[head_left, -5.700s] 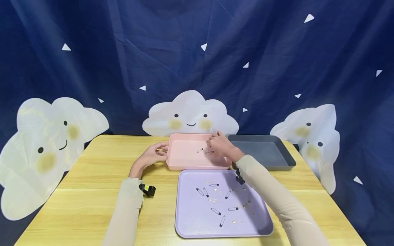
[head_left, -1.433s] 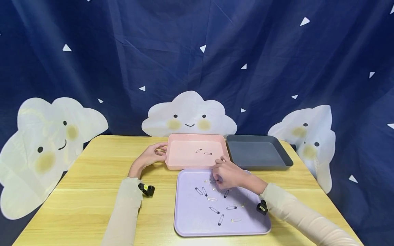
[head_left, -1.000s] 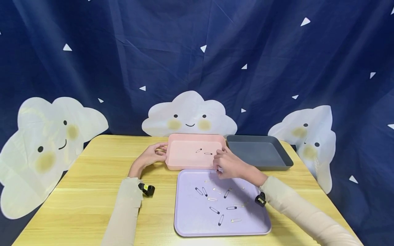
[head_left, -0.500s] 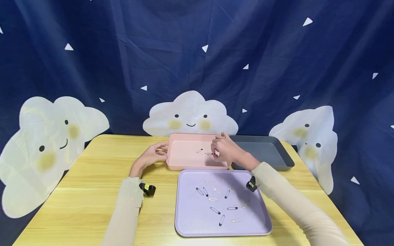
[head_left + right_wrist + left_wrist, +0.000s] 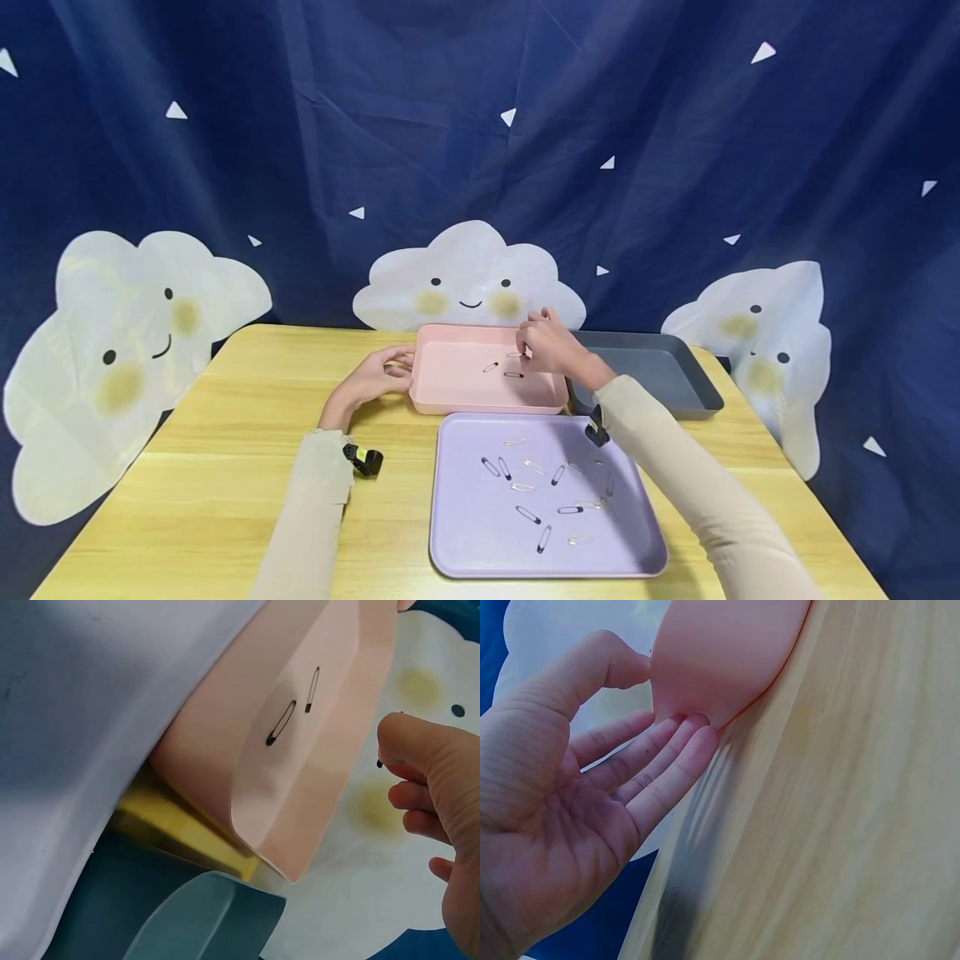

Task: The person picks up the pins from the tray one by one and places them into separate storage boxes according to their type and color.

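My left hand [image 5: 375, 375] touches the left end of the pink tray [image 5: 450, 396] with fairly straight fingers [image 5: 667, 776], its thumb at the rim. Above the right part of that tray, my right hand [image 5: 551, 343] pinches a black safety pin [image 5: 514, 355] between thumb and fingertips. In the right wrist view only the pin's dark end [image 5: 379, 763] shows below the fingertip. Two black safety pins lie in the pink tray, one slanted [image 5: 491, 367] and one level [image 5: 513, 375]. Nearer me, the lilac tray [image 5: 468, 542] bears several black and gold safety pins, scattered.
A dark grey tray [image 5: 637, 367] stands right of the pink one, partly behind my right wrist. The lilac tray's far edge lies right before the pink tray. All stand on a wooden table [image 5: 225, 467] that ends at a dark blue curtain [image 5: 420, 150].
My right hand has come from the lilac tray's far part up over the pink tray, carrying a black safety pin. The left hand has stayed at the pink tray's end.
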`<state>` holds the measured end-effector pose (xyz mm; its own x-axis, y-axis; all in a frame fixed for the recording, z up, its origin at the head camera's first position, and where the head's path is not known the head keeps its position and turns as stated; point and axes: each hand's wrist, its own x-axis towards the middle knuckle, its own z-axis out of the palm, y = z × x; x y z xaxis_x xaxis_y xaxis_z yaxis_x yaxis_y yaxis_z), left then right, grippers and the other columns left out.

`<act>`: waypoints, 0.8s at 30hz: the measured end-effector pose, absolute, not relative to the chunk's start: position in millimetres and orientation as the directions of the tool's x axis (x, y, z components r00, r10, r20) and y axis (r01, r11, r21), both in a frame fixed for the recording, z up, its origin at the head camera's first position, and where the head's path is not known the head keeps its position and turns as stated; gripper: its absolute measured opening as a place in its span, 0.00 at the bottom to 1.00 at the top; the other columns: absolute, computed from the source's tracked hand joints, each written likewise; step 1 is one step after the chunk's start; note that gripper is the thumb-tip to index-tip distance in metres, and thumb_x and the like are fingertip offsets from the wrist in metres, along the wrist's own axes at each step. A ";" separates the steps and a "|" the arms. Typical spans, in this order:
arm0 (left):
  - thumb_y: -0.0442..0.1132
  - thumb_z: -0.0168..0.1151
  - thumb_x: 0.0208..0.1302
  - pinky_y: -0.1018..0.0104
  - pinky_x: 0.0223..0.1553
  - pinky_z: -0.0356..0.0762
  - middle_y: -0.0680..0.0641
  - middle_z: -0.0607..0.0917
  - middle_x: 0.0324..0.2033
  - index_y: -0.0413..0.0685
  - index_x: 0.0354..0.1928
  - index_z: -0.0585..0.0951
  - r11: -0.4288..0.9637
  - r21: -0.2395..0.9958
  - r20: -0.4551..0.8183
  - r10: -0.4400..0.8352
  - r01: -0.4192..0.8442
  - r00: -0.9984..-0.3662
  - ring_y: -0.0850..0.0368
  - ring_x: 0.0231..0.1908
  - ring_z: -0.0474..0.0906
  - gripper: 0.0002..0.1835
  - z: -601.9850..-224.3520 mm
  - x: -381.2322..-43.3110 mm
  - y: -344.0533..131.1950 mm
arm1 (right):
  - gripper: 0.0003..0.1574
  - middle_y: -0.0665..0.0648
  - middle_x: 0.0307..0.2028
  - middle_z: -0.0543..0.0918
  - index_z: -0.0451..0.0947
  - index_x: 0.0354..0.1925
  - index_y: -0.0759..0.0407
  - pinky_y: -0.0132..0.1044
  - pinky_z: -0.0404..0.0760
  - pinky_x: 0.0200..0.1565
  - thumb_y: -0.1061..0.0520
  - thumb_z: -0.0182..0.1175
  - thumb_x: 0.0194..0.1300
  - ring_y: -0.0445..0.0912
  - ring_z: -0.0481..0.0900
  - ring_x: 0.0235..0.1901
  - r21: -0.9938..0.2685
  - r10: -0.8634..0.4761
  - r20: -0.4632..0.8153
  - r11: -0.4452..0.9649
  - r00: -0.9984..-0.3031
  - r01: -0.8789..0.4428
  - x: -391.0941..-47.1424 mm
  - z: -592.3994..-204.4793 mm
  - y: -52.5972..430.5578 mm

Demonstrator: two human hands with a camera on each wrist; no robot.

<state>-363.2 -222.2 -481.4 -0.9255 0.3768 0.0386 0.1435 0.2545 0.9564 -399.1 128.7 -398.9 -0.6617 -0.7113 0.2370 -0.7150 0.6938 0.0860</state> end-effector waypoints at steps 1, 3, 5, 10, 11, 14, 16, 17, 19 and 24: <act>0.27 0.64 0.60 0.68 0.50 0.79 0.27 0.75 0.61 0.33 0.74 0.63 0.255 0.956 0.041 0.379 0.146 -0.925 0.43 0.53 0.80 0.39 -481.0 -363.0 -222.3 | 0.09 0.51 0.24 0.82 0.79 0.20 0.53 0.47 0.60 0.47 0.63 0.70 0.46 0.48 0.68 0.33 0.091 -0.708 0.235 0.699 -0.666 -0.710 -401.0 -399.8 128.5; 0.27 0.64 0.60 0.67 0.51 0.79 0.26 0.75 0.61 0.33 0.74 0.63 0.256 0.955 0.043 0.379 0.149 -0.925 0.41 0.54 0.80 0.39 -480.9 -363.0 -222.3 | 0.09 0.50 0.23 0.81 0.79 0.20 0.53 0.47 0.60 0.47 0.63 0.70 0.46 0.48 0.69 0.33 0.097 -0.701 0.231 0.706 -0.675 -0.701 -403.5 -400.8 127.9; 0.27 0.64 0.60 0.67 0.51 0.79 0.26 0.75 0.61 0.32 0.74 0.63 0.256 0.954 0.047 0.382 0.154 -0.923 0.40 0.54 0.80 0.39 -481.2 -363.3 -222.5 | 0.09 0.49 0.23 0.80 0.79 0.20 0.54 0.47 0.61 0.47 0.62 0.71 0.46 0.48 0.69 0.34 0.100 -0.695 0.220 0.714 -0.685 -0.693 -405.3 -401.7 127.2; 0.27 0.64 0.60 0.67 0.51 0.79 0.26 0.75 0.61 0.32 0.74 0.63 0.258 0.954 0.048 0.380 0.156 -0.924 0.42 0.53 0.80 0.39 -481.1 -362.9 -222.4 | 0.10 0.49 0.24 0.81 0.79 0.19 0.54 0.48 0.61 0.48 0.62 0.72 0.45 0.49 0.70 0.34 0.096 -0.667 0.170 0.743 -0.725 -0.662 -409.6 -405.0 125.4; 0.27 0.64 0.60 0.67 0.51 0.79 0.26 0.75 0.61 0.32 0.74 0.63 0.259 0.953 0.046 0.379 0.154 -0.924 0.42 0.53 0.80 0.39 -480.9 -362.6 -222.4 | 0.10 0.49 0.24 0.81 0.79 0.19 0.53 0.48 0.61 0.48 0.63 0.72 0.45 0.49 0.70 0.34 0.095 -0.661 0.160 0.750 -0.733 -0.655 -410.6 -405.8 125.0; 0.27 0.64 0.60 0.68 0.50 0.79 0.26 0.75 0.61 0.32 0.74 0.63 0.257 0.955 0.044 0.378 0.151 -0.925 0.44 0.52 0.81 0.39 -480.7 -362.2 -222.3 | 0.12 0.49 0.24 0.81 0.78 0.18 0.52 0.48 0.61 0.49 0.63 0.72 0.46 0.49 0.70 0.35 0.090 -0.638 0.125 0.770 -0.760 -0.632 -413.7 -407.9 123.4; 0.27 0.64 0.60 0.69 0.50 0.79 0.26 0.75 0.61 0.32 0.74 0.63 0.253 0.956 0.044 0.378 0.150 -0.925 0.44 0.52 0.81 0.39 -480.6 -362.1 -222.3 | 0.13 0.48 0.23 0.80 0.77 0.17 0.51 0.48 0.61 0.50 0.63 0.72 0.47 0.48 0.70 0.35 0.091 -0.625 0.103 0.781 -0.774 -0.618 -416.0 -409.6 122.7; 0.27 0.64 0.60 0.69 0.50 0.79 0.26 0.75 0.61 0.32 0.74 0.63 0.253 0.956 0.045 0.378 0.150 -0.925 0.45 0.52 0.81 0.39 -480.6 -362.1 -222.3 | 0.14 0.48 0.23 0.80 0.77 0.17 0.51 0.47 0.61 0.50 0.63 0.72 0.47 0.48 0.70 0.35 0.093 -0.619 0.092 0.785 -0.780 -0.612 -417.1 -410.4 122.4; 0.26 0.64 0.60 0.70 0.50 0.79 0.26 0.75 0.61 0.32 0.74 0.63 0.251 0.956 0.047 0.378 0.151 -0.925 0.44 0.52 0.81 0.39 -481.0 -362.5 -222.3 | 0.14 0.48 0.22 0.78 0.76 0.17 0.51 0.47 0.60 0.50 0.63 0.72 0.48 0.48 0.69 0.35 0.095 -0.608 0.075 0.793 -0.790 -0.602 -419.2 -412.2 122.0; 0.26 0.64 0.61 0.70 0.49 0.79 0.26 0.74 0.61 0.32 0.74 0.63 0.245 0.958 0.046 0.380 0.148 -0.924 0.43 0.53 0.81 0.39 -481.8 -363.1 -222.0 | 0.14 0.48 0.21 0.77 0.76 0.17 0.52 0.47 0.59 0.50 0.62 0.71 0.50 0.48 0.68 0.35 0.103 -0.583 0.040 0.810 -0.812 -0.577 -422.9 -417.3 121.8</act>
<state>-363.1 -222.0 -481.8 -0.9240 0.3797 0.0455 0.1479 0.2452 0.9581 -422.9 121.8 -417.3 -0.8115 -0.5830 0.0400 -0.5770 0.8102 0.1030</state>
